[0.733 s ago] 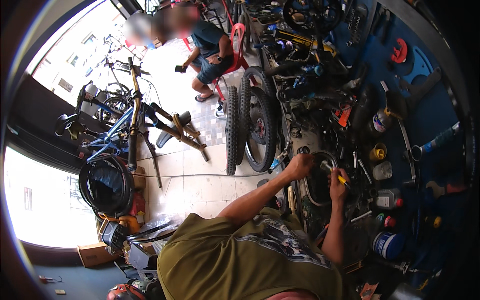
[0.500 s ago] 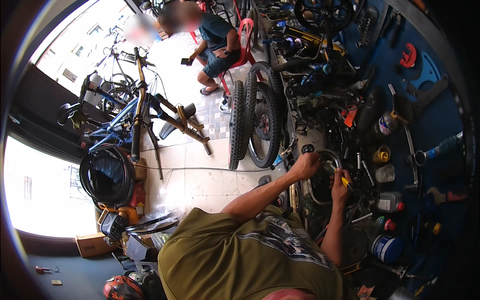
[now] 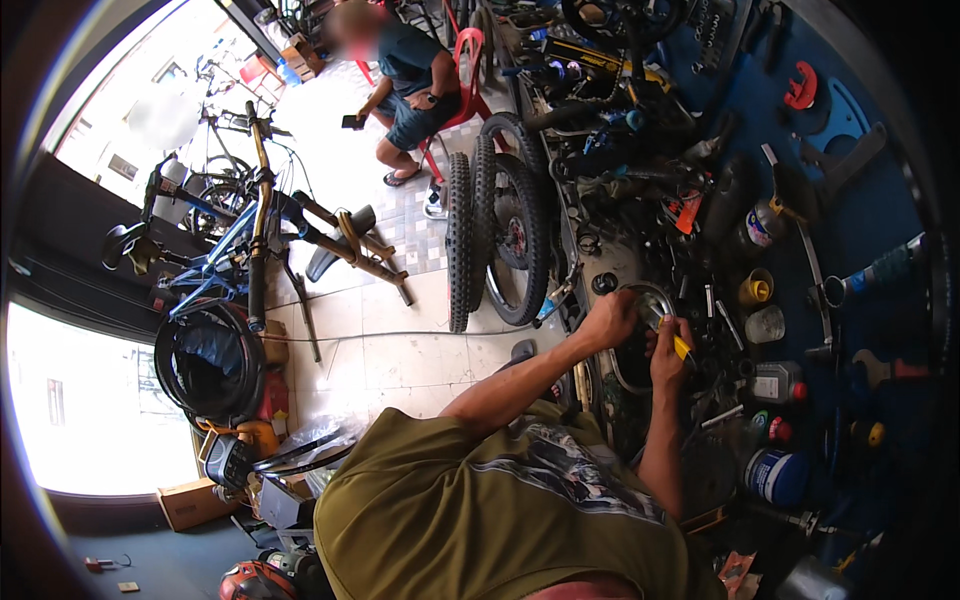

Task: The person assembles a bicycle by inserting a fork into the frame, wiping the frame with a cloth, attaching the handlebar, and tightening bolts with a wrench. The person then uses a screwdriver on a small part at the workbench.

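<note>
My left hand (image 3: 610, 318) is closed at the near-left side of a silver curved rim (image 3: 655, 296); whatever its fingers hold is hidden. Just to its right, my right hand (image 3: 669, 352) is wrapped round a slim yellow-handled tool (image 3: 684, 350), whose yellow end sticks out past the fist. The tool's working end is hidden between the hands. A small round black part (image 3: 604, 283) lies just beyond my left hand. Dark, cluttered bench surface surrounds both hands.
Right of my hands are a yellow cup (image 3: 757, 287), a grey bottle with a red cap (image 3: 778, 382) and a blue tub (image 3: 776, 476). Fat-tyred wheels (image 3: 484, 235) stand to the left, near a bicycle frame (image 3: 225, 245). A seated person (image 3: 410, 85) holds a phone beyond.
My right hand has moved closer to my left hand, and the yellow-handled tool has tilted. The whole view has shifted slightly. Both hands stay at the silver rim.
</note>
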The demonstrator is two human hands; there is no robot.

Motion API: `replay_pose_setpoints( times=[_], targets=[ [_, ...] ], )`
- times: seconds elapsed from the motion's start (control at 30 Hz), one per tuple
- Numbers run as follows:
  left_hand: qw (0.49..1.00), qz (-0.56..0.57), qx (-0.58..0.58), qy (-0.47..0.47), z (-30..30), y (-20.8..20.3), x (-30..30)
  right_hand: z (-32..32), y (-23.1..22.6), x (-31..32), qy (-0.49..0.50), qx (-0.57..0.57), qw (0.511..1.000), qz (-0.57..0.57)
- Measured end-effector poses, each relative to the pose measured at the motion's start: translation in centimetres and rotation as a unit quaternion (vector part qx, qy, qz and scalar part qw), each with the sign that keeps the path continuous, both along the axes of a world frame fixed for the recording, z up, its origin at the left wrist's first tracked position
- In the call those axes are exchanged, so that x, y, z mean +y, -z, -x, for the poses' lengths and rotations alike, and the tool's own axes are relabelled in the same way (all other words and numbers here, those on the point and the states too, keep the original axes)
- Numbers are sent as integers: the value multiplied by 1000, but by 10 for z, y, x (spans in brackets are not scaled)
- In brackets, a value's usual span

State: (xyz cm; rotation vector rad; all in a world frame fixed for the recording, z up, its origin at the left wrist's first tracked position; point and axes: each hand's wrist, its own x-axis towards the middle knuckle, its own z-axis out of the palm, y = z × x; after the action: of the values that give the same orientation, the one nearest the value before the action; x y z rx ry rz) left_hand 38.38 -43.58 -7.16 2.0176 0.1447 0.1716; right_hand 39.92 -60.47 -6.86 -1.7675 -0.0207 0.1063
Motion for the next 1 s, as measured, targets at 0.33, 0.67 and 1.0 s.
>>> replay_pose_setpoints(
  times=[0.33,0.67,1.0],
  targets=[
    [999,-18,-33,10,-12,15,0,-7,22,-13,53,54,997,17],
    [999,21,25,34,-10,-12,2,0,-16,-11,61,48,997,-13],
    [954,280,94,45,-16,1,17,3,-14,-24,11,51,999,13]
  ],
)
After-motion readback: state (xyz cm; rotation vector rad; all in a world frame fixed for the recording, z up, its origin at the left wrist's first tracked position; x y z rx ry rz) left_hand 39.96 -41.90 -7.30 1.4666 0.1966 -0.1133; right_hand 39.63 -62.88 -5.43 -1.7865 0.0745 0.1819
